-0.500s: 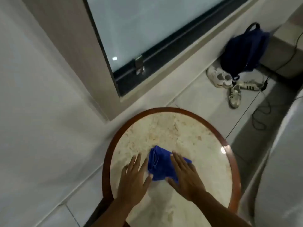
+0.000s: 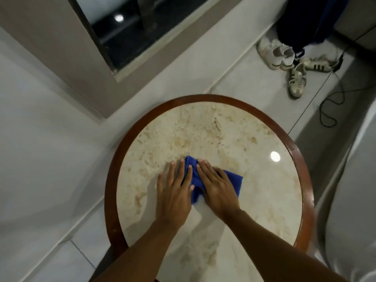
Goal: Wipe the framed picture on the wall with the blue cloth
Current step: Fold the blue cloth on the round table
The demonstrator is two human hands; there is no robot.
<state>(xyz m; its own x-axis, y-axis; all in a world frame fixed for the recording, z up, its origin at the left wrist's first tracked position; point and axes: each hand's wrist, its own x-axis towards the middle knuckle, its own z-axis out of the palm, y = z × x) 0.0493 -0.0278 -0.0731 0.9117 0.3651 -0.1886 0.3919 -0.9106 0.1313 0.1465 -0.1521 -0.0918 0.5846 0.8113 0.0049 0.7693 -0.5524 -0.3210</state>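
The blue cloth [image 2: 232,178] lies crumpled on the round marble table [image 2: 213,129], a little in front of its middle. My left hand [image 2: 174,192] rests flat, and its fingers cover the cloth's left edge. My right hand [image 2: 218,187] presses flat on top of the cloth, fingers pointing away from me. Neither hand grips the cloth. Much of it is hidden under my hands. I see no framed picture that I can identify in this view.
The table has a brown wooden rim [image 2: 114,165]. A dark-framed glass panel [image 2: 114,43] is set in the wall beyond it. Sneakers [image 2: 276,54], a dark bag [image 2: 301,19] and a black cable [image 2: 333,98] lie on the floor at the far right. White fabric [image 2: 354,190] hangs to the right.
My hands have come closer together over the cloth, and my left fingers now overlap its edge. The cloth looks more bunched. The view has tilted further down.
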